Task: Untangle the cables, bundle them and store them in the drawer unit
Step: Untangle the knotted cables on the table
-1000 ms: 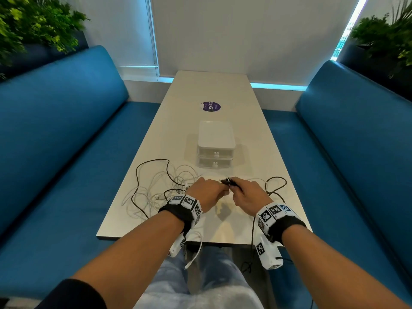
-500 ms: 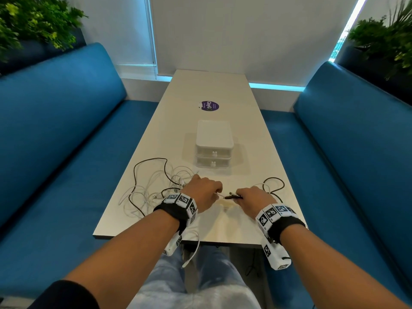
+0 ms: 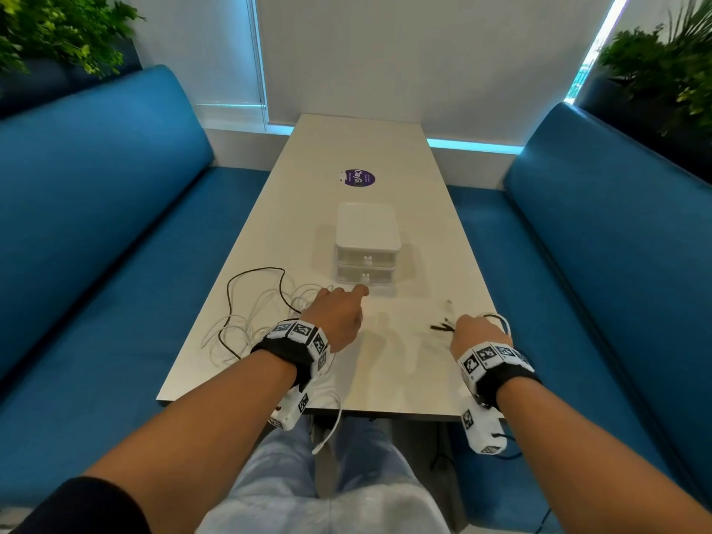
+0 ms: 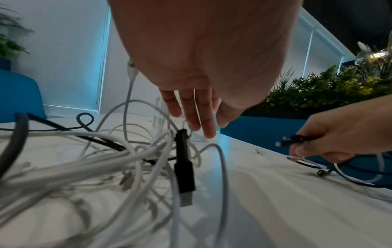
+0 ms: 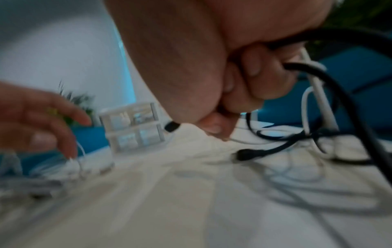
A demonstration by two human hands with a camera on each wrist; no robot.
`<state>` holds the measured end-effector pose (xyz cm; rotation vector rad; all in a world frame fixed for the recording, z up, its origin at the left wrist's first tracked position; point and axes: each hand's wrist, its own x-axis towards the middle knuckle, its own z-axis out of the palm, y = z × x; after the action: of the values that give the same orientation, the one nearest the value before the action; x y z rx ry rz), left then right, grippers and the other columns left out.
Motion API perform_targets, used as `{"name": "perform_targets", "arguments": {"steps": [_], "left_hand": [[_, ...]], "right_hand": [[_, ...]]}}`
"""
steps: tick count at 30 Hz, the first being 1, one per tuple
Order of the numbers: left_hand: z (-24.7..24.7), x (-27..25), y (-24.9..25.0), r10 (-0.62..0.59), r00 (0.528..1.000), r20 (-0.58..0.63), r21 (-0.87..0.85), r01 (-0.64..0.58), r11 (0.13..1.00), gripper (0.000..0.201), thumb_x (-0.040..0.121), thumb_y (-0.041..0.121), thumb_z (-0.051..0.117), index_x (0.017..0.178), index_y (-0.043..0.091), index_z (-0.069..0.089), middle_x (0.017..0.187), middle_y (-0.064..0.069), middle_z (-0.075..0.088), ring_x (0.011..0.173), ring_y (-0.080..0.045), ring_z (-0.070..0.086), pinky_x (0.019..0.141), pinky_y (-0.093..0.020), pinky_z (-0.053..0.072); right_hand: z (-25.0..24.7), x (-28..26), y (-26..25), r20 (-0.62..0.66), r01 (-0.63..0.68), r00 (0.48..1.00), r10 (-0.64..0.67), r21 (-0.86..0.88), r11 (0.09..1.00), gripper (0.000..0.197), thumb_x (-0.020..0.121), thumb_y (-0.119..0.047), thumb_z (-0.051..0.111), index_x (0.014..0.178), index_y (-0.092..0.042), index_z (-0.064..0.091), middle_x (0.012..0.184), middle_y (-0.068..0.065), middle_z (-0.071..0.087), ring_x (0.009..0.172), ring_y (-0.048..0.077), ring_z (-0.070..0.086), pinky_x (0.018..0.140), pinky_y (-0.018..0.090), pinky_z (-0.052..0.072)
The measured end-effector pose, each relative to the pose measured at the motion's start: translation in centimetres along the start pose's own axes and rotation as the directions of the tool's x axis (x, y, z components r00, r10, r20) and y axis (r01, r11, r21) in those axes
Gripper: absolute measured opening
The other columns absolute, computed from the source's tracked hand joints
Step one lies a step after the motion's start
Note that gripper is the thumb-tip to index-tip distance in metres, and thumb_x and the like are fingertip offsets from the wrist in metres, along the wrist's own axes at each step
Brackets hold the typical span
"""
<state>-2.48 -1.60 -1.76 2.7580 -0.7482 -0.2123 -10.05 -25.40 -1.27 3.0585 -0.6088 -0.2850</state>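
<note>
A white two-drawer unit (image 3: 366, 244) stands mid-table, both drawers closed. A tangle of white and black cables (image 3: 254, 310) lies at the near left of the table (image 3: 385, 371). My left hand (image 3: 346, 292) hovers over the tangle's right edge with straight fingers that hold nothing, its fingertips just short of the lower drawer. In the left wrist view a black USB plug (image 4: 184, 167) sticks up from the tangle below the hand (image 4: 191, 117). My right hand (image 3: 460, 327) grips a black cable (image 5: 318, 70) near the right edge, its two ends (image 3: 443, 327) poking out leftward.
Blue sofas (image 3: 96, 225) (image 3: 616, 244) flank the narrow table. A purple round sticker (image 3: 358, 178) lies beyond the drawer unit. A loose white cable end (image 3: 448, 304) lies ahead of my right hand. Plants (image 3: 57, 28) stand behind both sofas.
The hands have separated. My left hand let go of the black cable and reached forward toward the drawer unit. My right hand carried the cable off to the right.
</note>
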Motion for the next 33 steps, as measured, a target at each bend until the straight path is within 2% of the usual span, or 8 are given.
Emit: {"name": "perform_targets", "arguments": {"steps": [4,9,14,19,22,26,30,33], "left_hand": [[-0.8,-0.6,0.7,0.055,0.997,0.048,-0.003,-0.055,0.998,0.039,0.097,0.020,0.041,0.135,0.026,0.042,0.114,0.001,0.064,0.107,-0.026,0.048,0.093,-0.034,0.035],[-1.9,-2.4,1.6,0.078,0.966,0.248,0.057,-0.096,0.994,0.019,0.081,0.029,0.060,0.098,0.035,0.065,0.098,0.009,0.050,0.103,-0.023,0.032,0.081,-0.033,0.029],[-0.9,-2.7,0.4,0.042,0.907,0.418,0.205,-0.140,0.969,0.029,0.047,0.051,0.065,0.075,0.052,0.058,0.105,0.006,0.047,0.119,-0.031,0.034,0.101,-0.051,0.037],[-0.6,-3.2,-0.1,0.109,0.856,0.505,0.320,-0.303,0.898,0.042,0.052,0.058,0.078,0.086,0.039,0.064,0.125,0.007,0.046,0.131,-0.029,0.026,0.112,-0.054,0.018],[-0.1,-3.8,-0.2,0.198,0.863,0.464,0.377,-0.395,0.838,0.035,0.058,0.055,0.081,0.081,0.032,0.067,0.129,0.004,0.047,0.133,-0.027,0.028,0.115,-0.055,0.004],[0.5,-4.0,-0.9,0.300,0.904,0.304,0.341,-0.397,0.852,0.008,0.077,0.034,0.066,0.079,0.027,0.070,0.116,0.007,0.058,0.127,-0.024,0.039,0.116,-0.054,0.007],[-1.0,-3.2,-0.8,0.232,0.954,0.187,0.181,-0.266,0.947,0.015,0.091,0.028,0.049,0.090,0.027,0.064,0.097,0.002,0.068,0.106,-0.019,0.057,0.120,-0.047,0.010],[-1.7,-2.8,-0.7,0.178,0.977,0.120,0.096,-0.190,0.977,0.027,0.095,0.014,0.039,0.114,0.022,0.057,0.103,0.001,0.071,0.110,-0.020,0.058,0.120,-0.039,0.012]], "right_hand": [[0.1,0.6,-2.1,-0.082,0.072,0.995,-0.056,0.201,0.977,0.021,0.098,-0.026,0.042,0.103,-0.019,0.061,0.096,0.005,0.062,0.081,0.026,0.057,0.069,0.033,0.046],[0.5,0.3,-3.7,0.005,0.108,0.994,-0.113,0.259,0.960,0.022,0.100,-0.035,0.043,0.105,-0.021,0.060,0.087,0.002,0.057,0.077,0.026,0.059,0.068,0.033,0.050],[0.4,-0.3,-4.2,0.094,0.072,0.990,-0.108,0.322,0.944,0.021,0.091,-0.027,0.049,0.103,-0.014,0.059,0.096,0.007,0.060,0.077,0.023,0.057,0.062,0.029,0.047],[0.1,-0.8,-4.4,0.149,0.047,0.982,-0.112,0.385,0.922,0.020,0.089,-0.028,0.052,0.091,-0.010,0.058,0.087,0.005,0.057,0.072,0.021,0.054,0.050,0.026,0.034],[0.3,-0.6,-4.8,0.193,0.084,0.966,-0.172,0.396,0.915,0.027,0.096,-0.027,0.045,0.096,-0.005,0.060,0.096,0.010,0.061,0.082,0.026,0.058,0.058,0.027,0.040],[0.6,-0.8,-5.4,0.246,0.115,0.933,-0.263,0.488,0.865,0.030,0.102,-0.022,0.036,0.109,-0.013,0.063,0.109,0.010,0.062,0.093,0.026,0.061,0.082,0.035,0.049],[0.4,-0.9,-6.1,0.228,0.055,0.937,-0.265,0.653,0.755,0.026,0.102,-0.021,0.029,0.106,-0.015,0.054,0.085,0.001,0.054,0.070,0.024,0.055,0.070,0.040,0.052],[0.1,-0.9,-6.5,0.178,0.059,0.954,-0.242,0.681,0.730,0.026,0.103,-0.023,0.030,0.105,-0.015,0.055,0.095,0.003,0.055,0.079,0.023,0.056,0.068,0.029,0.044]]}}
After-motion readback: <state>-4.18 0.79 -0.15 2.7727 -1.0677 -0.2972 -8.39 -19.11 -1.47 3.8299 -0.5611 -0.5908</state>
